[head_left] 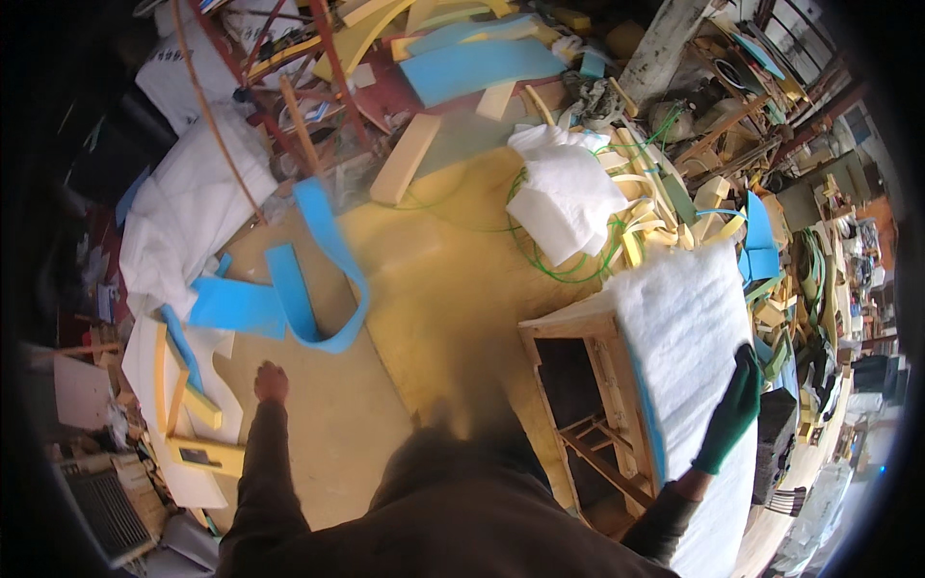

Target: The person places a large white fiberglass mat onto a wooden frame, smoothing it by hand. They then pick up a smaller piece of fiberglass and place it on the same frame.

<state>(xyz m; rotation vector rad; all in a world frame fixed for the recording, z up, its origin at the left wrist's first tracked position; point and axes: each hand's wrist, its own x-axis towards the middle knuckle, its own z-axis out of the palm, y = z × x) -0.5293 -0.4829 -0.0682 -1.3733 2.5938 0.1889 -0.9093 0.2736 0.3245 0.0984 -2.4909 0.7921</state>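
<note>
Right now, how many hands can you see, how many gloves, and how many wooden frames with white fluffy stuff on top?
Hands: 2, the bare left hand and the right hand
Green gloves: 1, on the right hand
Wooden frames: 1
White wadding sheets on the frame: 1
Total: 5

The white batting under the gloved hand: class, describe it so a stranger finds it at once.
Start at the bare wooden frame right of centre. The white batting drapes over its right side, under the green-gloved right hand. Unlike the crumpled white wad farther off, it lies smooth and flat.
</note>
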